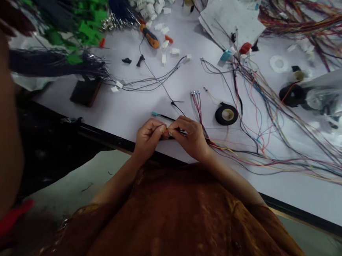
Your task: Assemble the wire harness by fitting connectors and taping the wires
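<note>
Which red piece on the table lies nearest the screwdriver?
The small red piece beside white connectors; another one lies by green connectors, a third by paper.

1. I see a small orange piece (167,130), mostly hidden, pinched between my left hand (148,138) and right hand (190,136).
2. I make out a thin black lead (167,117) with a light-blue end, lying slantwise just beyond the fingers.

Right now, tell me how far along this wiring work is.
Partway, as far as I can judge. Looks done: the red wires have metal ends. In hand: the left hand and right hand pinch something small and orange, mostly hidden by fingers. Apparently left: white connectors lie loose, and the black tape roll sits aside, with many wires still unbundled.
</note>
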### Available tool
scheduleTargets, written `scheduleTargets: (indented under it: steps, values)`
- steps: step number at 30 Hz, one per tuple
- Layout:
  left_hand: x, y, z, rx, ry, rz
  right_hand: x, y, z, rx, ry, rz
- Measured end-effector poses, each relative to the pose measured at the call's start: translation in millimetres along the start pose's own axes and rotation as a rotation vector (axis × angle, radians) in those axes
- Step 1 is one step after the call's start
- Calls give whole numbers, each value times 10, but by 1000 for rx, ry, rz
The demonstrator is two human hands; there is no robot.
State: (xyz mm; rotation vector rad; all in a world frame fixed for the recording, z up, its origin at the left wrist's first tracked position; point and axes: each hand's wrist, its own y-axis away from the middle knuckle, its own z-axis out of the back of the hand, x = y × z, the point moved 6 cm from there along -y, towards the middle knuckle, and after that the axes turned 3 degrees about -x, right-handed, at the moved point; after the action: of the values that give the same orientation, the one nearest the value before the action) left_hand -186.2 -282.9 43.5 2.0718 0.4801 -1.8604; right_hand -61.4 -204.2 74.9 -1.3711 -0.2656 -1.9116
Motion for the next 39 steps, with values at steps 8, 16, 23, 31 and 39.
scheduleTargets:
  steps: [8,16,23,31,39]
  values:
    - [152,-12,104,-94,271,195,-110,36,-115,33,172,52]
    - [513,27,57,-280,636,555,-160,7,-275,107,282,-24]
    - [583,0,31,-341,716,486,-684,299,768,-325,352,-165]
    - [467,-45,-6,-419,642,408,-1059,290,1540,-447,638,-495]
    - [181,-181,63,-329,308,157,-351,-172,476,-3,-321,-515]
